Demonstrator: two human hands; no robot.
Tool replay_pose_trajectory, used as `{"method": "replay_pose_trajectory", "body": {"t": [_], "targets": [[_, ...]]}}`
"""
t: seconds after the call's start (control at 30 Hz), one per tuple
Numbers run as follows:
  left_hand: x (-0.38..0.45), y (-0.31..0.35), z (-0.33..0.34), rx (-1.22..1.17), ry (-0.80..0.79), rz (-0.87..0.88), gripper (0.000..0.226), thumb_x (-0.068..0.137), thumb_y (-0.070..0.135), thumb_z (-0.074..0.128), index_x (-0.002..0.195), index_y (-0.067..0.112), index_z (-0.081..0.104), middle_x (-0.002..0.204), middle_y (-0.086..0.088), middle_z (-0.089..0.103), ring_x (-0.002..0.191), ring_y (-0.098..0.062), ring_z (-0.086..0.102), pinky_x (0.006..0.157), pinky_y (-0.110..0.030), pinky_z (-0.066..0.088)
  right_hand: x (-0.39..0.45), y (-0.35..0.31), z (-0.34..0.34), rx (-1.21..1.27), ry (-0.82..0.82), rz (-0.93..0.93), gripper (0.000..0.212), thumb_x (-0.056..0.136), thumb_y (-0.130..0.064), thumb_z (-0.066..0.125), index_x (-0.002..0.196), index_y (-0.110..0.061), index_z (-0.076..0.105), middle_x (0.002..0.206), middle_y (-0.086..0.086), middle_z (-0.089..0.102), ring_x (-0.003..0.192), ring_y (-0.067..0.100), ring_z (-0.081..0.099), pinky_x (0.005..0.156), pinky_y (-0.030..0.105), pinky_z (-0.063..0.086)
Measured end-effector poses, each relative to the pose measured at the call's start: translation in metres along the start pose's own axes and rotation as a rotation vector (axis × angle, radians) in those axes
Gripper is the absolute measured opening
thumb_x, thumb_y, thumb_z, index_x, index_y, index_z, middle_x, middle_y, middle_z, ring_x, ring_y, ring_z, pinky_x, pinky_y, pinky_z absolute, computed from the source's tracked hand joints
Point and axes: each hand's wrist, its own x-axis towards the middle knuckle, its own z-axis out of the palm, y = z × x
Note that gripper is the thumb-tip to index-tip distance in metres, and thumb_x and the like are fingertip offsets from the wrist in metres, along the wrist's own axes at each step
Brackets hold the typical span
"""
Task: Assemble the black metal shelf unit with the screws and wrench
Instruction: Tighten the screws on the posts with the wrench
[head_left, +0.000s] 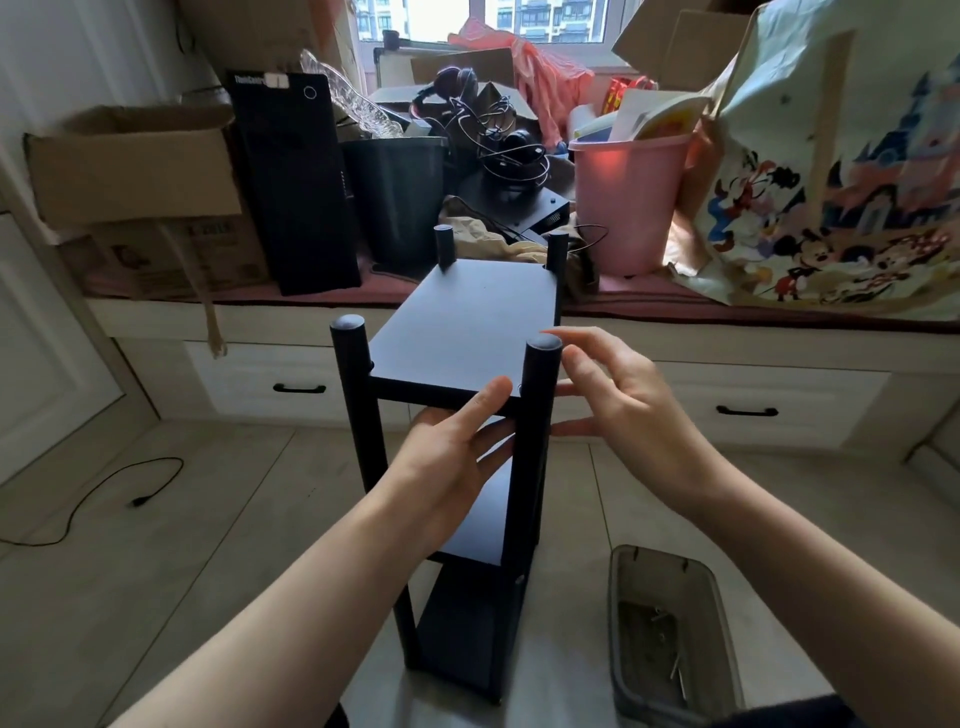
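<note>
Left hand (447, 457) loose, fingers straight against front edge of top shelf (467, 322), gripping nothing. Right hand (623, 410) spread beside near-right post (535, 415), empty. Shelf unit (457, 519) upright on floor. Advice: steady frame, check post joint before reaching screw tray (670, 639), lower right.

Soft window (488, 18) backlight, warped edges
</note>
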Motion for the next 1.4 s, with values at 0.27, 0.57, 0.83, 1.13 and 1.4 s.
{"method": "replay_pose_trajectory", "body": {"t": [0.27, 0.57, 0.83, 1.13, 1.4], "targets": [[0.007, -0.013, 0.006, -0.024, -0.025, 0.039, 0.042, 0.083, 0.029, 0.069, 0.115, 0.002, 0.070, 0.115, -0.015, 0.073, 0.111, -0.028, 0.070, 0.098, -0.034, 0.055, -0.005, -0.005, -0.016, -0.105, -0.067, -0.081, 0.024, 0.098, -0.024, 0.056, 0.120, -0.031, 0.061, 0.114, -0.009, 0.067, 0.096, 0.017, 0.071, 0.088, 0.050, 0.056], [0.028, -0.035, 0.029, -0.027, -0.076, 0.122, 0.032, 0.086, 0.027, 0.067, 0.113, 0.010, 0.071, 0.114, -0.008, 0.075, 0.112, -0.022, 0.069, 0.089, -0.025, 0.056, 0.000, 0.006, -0.037, 0.009, 0.004, -0.073, 0.025, 0.100, -0.008, 0.051, 0.122, -0.015, 0.060, 0.109, 0.005, 0.073, 0.104, 0.016, 0.070, 0.093, 0.040, 0.056], [0.031, -0.042, 0.026, 0.009, -0.099, 0.161, 0.051, 0.082, 0.032, 0.074, 0.124, 0.005, 0.065, 0.119, -0.012, 0.073, 0.116, -0.026, 0.068, 0.095, -0.031, 0.055, -0.005, 0.014, -0.039, -0.025, 0.058, -0.106, 0.015, 0.099, -0.015, 0.055, 0.114, -0.014, 0.059, 0.103, 0.005, 0.074, 0.096, 0.014, 0.072, 0.086, 0.038, 0.059], [0.032, -0.043, 0.026, 0.022, -0.099, 0.159, 0.037, 0.086, 0.027, 0.071, 0.120, 0.012, 0.068, 0.118, -0.009, 0.073, 0.114, -0.024, 0.068, 0.095, -0.032, 0.055, -0.006, 0.013, -0.039, -0.002, 0.071, -0.105, 0.020, 0.097, -0.016, 0.058, 0.115, -0.007, 0.059, 0.101, 0.008, 0.074, 0.095, 0.016, 0.073, 0.087, 0.039, 0.059], [0.033, -0.043, 0.029, 0.041, -0.084, 0.140, 0.026, 0.081, 0.034, 0.076, 0.105, 0.023, 0.078, 0.115, -0.005, 0.075, 0.113, -0.021, 0.069, 0.089, -0.027, 0.056, -0.007, 0.015, -0.038, 0.031, 0.109, -0.112, 0.015, 0.098, -0.012, 0.057, 0.111, -0.008, 0.060, 0.096, 0.007, 0.075, 0.092, 0.017, 0.073, 0.081, 0.034, 0.060]]}}
